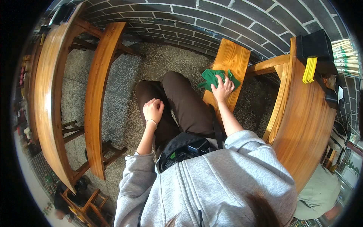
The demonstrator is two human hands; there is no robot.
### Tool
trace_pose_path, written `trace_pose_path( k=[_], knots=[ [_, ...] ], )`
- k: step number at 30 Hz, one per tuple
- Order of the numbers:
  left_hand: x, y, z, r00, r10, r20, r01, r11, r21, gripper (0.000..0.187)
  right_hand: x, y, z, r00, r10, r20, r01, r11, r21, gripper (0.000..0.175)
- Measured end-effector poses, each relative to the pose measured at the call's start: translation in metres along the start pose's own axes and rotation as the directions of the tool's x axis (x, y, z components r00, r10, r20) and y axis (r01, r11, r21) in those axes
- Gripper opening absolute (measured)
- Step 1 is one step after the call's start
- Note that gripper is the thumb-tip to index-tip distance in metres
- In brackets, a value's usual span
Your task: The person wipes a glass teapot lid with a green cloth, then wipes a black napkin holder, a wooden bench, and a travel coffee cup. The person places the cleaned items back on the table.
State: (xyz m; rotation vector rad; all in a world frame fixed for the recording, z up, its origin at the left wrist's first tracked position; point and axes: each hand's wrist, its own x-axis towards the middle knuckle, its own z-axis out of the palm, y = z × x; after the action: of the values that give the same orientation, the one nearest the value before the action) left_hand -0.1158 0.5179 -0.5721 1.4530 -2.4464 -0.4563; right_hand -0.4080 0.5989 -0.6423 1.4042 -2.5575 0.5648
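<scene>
A green cloth lies bunched on a wooden bench, which runs from beside my thigh toward the brick wall. My right hand presses down on the cloth, its fingers spread over the fabric. Loosely curled, my left hand rests on the left leg of my brown trousers; I see nothing in it. A bracelet circles that wrist. At my waist, an open black bag holds a small device and some cables.
To the right stands a wooden table with a black box, yellow hooks and wrapped chopsticks. Another bench and table stand left. A dark brick wall closes off the front. Other people show at the lower edges.
</scene>
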Motion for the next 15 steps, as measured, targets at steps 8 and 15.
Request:
trace_pose_path(
  k=[8, 15],
  knots=[
    [0.0004, 0.0003, -0.0006, 1.0, -0.002, 0.019, 0.002, 1.0, 0.004, 0.017, 0.0001, -0.0002, -0.0007, 1.0, -0.003, -0.006, 0.003, 1.0, 0.009, 0.051],
    [0.0007, 0.0007, -0.0011, 1.0, 0.001, 0.01, -0.001, 1.0, -0.013, 0.018, -0.0003, 0.0006, 0.0006, 1.0, 0.004, 0.002, -0.004, 1.0, 0.006, 0.052]
  ],
)
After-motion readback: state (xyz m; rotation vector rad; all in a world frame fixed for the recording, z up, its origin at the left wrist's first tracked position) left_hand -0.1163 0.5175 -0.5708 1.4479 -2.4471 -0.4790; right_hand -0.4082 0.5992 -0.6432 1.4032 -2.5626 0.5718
